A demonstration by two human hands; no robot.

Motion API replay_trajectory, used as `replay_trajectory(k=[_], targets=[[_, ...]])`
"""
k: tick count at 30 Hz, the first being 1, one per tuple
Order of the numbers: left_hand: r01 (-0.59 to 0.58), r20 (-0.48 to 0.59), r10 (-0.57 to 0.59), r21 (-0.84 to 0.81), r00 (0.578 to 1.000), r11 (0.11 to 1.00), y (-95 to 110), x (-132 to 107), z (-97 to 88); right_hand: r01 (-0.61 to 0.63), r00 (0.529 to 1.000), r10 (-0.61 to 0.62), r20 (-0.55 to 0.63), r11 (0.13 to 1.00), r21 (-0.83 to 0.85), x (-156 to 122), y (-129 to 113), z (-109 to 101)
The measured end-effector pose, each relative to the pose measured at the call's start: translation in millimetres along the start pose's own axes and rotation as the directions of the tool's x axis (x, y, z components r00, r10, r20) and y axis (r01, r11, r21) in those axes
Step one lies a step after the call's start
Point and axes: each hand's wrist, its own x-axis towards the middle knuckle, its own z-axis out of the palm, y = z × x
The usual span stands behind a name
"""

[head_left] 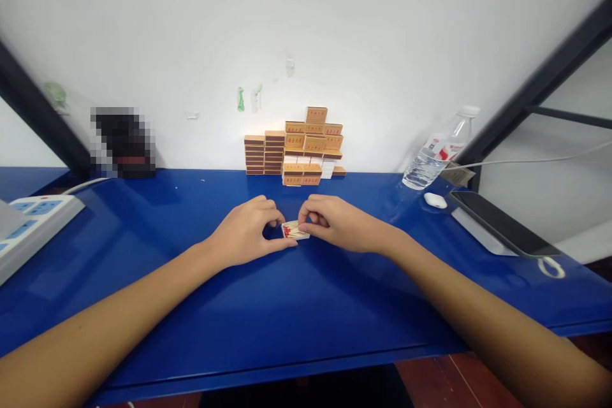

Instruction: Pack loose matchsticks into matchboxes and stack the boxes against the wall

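Note:
A small white matchbox tray full of red-tipped matches lies on the blue table between my hands. My left hand is closed around the tray's left end, thumb along the near side and fingers at the far side. At the tray's right end, my right hand has its thumb and forefinger pinched together over the matches' plain ends. Whether a match is between those fingertips is too small to tell. Beyond my hands, several orange matchboxes are stacked against the wall.
A tilted water bottle, a white earbud case and a dark phone are on the right. On the left are a white power strip and a blurred dark object. The blue table ends at its front edge.

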Motion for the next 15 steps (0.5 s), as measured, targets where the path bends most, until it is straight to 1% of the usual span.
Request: replay_trajectory(k=[8, 15], targets=[[-0.035, -0.001, 0.036, 0.009, 0.999, 0.999, 0.0, -0.8, -0.4, 0.02, 0.998, -0.02, -0.058, 1.0, -0.006, 0.1, 2.7, 1.4], [-0.028, -0.002, 0.028, 0.022, 1.0, 0.999, -0.1, -0.7, -0.3, 0.022, 0.996, -0.022, -0.081, 1.0, 0.006, 0.7, 4.6, 6.7]])
